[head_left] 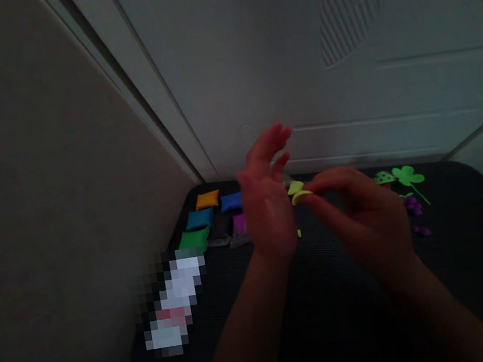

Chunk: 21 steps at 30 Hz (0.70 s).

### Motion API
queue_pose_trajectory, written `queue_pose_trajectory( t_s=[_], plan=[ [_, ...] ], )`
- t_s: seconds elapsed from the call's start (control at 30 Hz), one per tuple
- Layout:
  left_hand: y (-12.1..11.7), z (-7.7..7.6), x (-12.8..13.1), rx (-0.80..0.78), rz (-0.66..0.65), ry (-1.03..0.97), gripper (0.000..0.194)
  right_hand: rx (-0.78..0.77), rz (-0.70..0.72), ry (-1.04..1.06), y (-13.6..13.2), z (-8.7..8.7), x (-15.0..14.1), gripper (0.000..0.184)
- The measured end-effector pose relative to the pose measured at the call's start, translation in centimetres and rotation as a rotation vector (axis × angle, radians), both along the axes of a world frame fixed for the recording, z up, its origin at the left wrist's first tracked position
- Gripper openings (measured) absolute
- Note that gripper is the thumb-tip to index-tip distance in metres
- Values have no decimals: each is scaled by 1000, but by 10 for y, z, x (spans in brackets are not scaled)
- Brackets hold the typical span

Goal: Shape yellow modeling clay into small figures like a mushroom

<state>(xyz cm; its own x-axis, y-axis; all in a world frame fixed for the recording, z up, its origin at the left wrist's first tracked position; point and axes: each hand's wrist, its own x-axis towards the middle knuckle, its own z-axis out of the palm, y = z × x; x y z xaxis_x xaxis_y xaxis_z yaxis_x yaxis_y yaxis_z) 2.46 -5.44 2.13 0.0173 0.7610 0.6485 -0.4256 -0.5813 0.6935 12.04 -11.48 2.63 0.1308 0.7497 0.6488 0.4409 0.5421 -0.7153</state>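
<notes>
My left hand is raised over the table with its palm turned toward my right hand and its fingers apart, holding nothing. Between the thumb and fingers of my right hand is a thin, curved piece of yellow modelling clay, pinched just right of the left palm. Another pale yellow piece shows behind it; I cannot tell whether it lies on the table. A tiny yellow bit is beside the left wrist.
On the dark table, orange, blue, teal, green, black and purple packets sit left. A green clover shape and purple cluster lie right. A blurred white item is front left.
</notes>
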Motion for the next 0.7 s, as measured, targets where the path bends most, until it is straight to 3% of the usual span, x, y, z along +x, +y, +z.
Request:
queue_pose_trajectory(
  t_s=[0.1,0.27,0.43,0.7],
  plan=[
    [-7,1,-2,127,69,64,34,172,-155,-9,-5,5,9,22],
    [-22,13,-8,374,255,317,41,409,-289,-11,-11,11,17,30],
    [-29,24,-11,570,493,440,30,446,-295,-80,-14,12,16,30],
    [-39,22,-6,621,716,407,24,466,-309,-97,-16,9,15,35]
  ],
)
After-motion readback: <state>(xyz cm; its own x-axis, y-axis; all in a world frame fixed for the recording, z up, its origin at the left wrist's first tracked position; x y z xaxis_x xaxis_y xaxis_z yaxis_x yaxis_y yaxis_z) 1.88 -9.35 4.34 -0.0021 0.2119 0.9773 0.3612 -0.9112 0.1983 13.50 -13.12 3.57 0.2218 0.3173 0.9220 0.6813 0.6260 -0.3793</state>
